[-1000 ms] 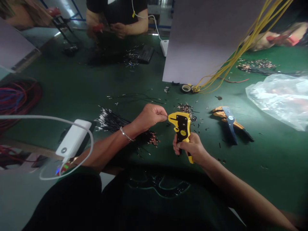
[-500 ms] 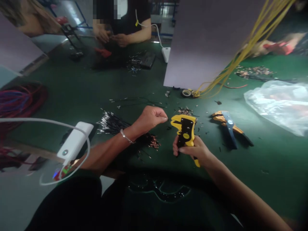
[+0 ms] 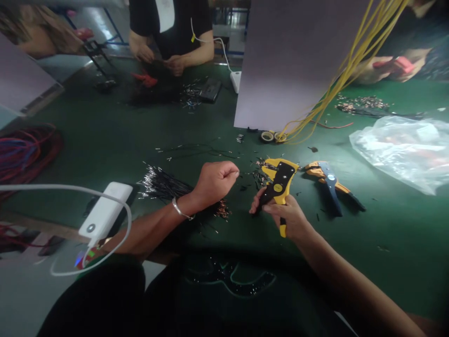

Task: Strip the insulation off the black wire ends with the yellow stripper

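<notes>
- One yellow-and-black wire stripper [image 3: 278,187] sits above the bench [image 3: 403,229], its handles gripped by the right hand [image 3: 288,214]; its nose points left, apparently to face the other hand.
- The left hand [image 3: 218,180] is closed, thumb against curled fingers, just left of the tool; whether a thin wire is pinched there cannot be told.
- Under the left forearm [image 3: 147,229] lies a bundle of black wires [image 3: 170,181], seemingly placed for easy reach.
- Small clippings [image 3: 260,179] litter the surface near the stripper's nose.
- A blue-and-orange stripper [image 3: 329,180] lies to the right, perhaps positioned clear of both hands yet nearby.
</notes>
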A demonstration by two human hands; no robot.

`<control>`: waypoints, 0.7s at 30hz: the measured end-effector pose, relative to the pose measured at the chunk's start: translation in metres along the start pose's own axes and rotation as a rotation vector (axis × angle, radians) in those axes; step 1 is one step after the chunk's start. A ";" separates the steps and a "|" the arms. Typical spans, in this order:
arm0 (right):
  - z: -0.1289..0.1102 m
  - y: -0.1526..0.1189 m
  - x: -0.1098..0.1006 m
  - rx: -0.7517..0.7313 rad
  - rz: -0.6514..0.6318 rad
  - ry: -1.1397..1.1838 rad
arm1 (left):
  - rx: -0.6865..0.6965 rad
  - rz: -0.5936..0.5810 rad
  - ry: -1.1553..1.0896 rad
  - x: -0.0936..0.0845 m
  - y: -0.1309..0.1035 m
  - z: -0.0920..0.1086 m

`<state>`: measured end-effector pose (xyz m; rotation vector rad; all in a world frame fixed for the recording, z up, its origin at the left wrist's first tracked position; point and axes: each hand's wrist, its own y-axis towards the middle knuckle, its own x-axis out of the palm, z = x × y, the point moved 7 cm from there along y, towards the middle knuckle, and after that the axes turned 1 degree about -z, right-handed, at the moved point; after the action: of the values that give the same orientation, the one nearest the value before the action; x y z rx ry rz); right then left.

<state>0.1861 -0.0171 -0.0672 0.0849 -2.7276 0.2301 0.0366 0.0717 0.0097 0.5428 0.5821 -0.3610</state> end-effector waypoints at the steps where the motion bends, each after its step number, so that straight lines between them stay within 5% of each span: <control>1: 0.001 0.000 0.000 0.002 0.002 -0.015 | 0.066 0.023 0.069 0.000 -0.002 0.005; 4: 0.006 -0.002 0.001 0.016 -0.006 -0.078 | 0.208 0.073 0.253 0.001 -0.007 0.013; 11: 0.005 -0.005 0.009 0.046 -0.017 -0.145 | 0.285 0.136 0.481 0.004 -0.011 0.016; 21: 0.005 -0.008 0.014 0.056 -0.064 -0.122 | 0.289 0.105 0.478 0.009 -0.015 0.021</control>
<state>0.1716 -0.0264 -0.0652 0.2089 -2.8343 0.2923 0.0457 0.0463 0.0135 0.9462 0.9650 -0.2148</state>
